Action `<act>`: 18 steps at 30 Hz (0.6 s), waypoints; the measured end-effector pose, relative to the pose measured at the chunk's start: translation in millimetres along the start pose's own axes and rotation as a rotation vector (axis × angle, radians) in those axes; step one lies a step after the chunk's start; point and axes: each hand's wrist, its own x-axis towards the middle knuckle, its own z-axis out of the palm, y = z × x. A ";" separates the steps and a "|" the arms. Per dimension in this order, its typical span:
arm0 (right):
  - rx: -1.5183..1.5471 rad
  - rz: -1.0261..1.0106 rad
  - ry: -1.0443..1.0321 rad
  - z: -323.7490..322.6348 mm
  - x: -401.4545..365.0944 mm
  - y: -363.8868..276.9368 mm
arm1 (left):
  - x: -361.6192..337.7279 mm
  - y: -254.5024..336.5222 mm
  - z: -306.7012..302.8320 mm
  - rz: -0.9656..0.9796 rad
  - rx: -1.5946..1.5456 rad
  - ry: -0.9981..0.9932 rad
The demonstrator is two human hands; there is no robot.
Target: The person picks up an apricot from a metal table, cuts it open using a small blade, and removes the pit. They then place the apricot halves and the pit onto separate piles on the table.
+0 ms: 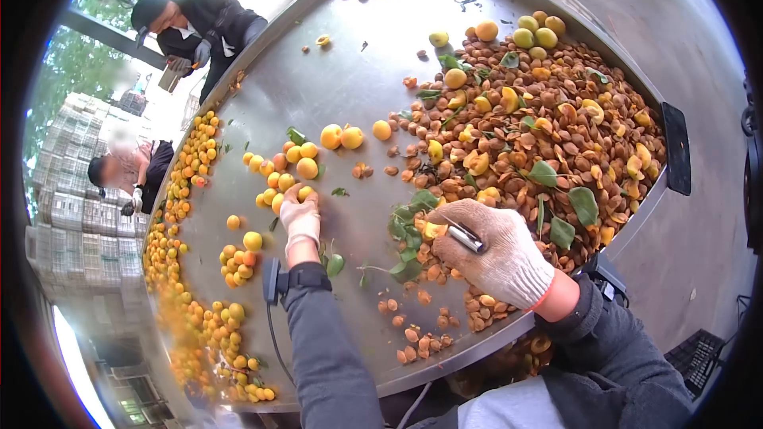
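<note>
My left hand, in a pale glove with bare fingertips, reaches into a small group of whole apricots on the metal table. Its fingers close around one apricot. A stained knitted glove covers my right hand, which is closed around a slim tool with a silver-and-black end; its working tip is hidden. At those fingertips is a yellow piece of apricot. Just beyond the right hand spreads a large heap of brown apricot pits, mixed with torn fruit and green leaves.
The metal table has a raised rim. More apricots line its left side, and several sit at the far end. A black phone-like slab stands at the right rim. Two people are on the left; stacked crates stand behind.
</note>
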 end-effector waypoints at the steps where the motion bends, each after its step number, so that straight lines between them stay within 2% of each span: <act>1: 0.000 0.012 -0.022 3.5 -1.1 0.1 | -16.5 -1.0 -5.3 0.026 -0.265 -0.062; 3: 0.019 0.009 -0.056 12.3 -3.8 2.7 | -56.7 -3.9 -12.1 0.093 -0.728 -0.192; 5: 0.047 -0.025 -0.090 19.6 -7.0 8.4 | -110.4 10.5 -25.8 0.024 -1.067 -0.346; 6: 0.075 -0.049 -0.114 22.5 -9.8 7.7 | -132.9 13.7 -30.8 0.025 -1.071 -0.333; 8: 0.118 -0.014 -0.157 26.3 -17.8 2.1 | -170.9 16.8 -36.0 -0.035 -1.302 -0.464; 12: 0.103 -0.101 -0.277 43.3 -33.9 13.4 | -220.6 16.7 -26.8 -0.015 -1.468 -0.494; 14: 0.109 0.063 -0.407 44.2 -41.5 2.6 | -234.5 17.4 -17.8 -0.051 -1.540 -0.470; 15: 0.085 -0.002 -0.399 46.5 -43.6 5.2 | -240.4 18.3 -12.4 -0.050 -1.549 -0.474; 17: 0.074 -0.030 -0.377 49.0 -47.8 8.0 | -249.5 20.8 -2.8 0.115 -1.473 -0.442; 18: 0.072 -0.058 -0.358 49.9 -49.9 8.5 | -252.8 22.9 -0.7 0.114 -1.480 -0.446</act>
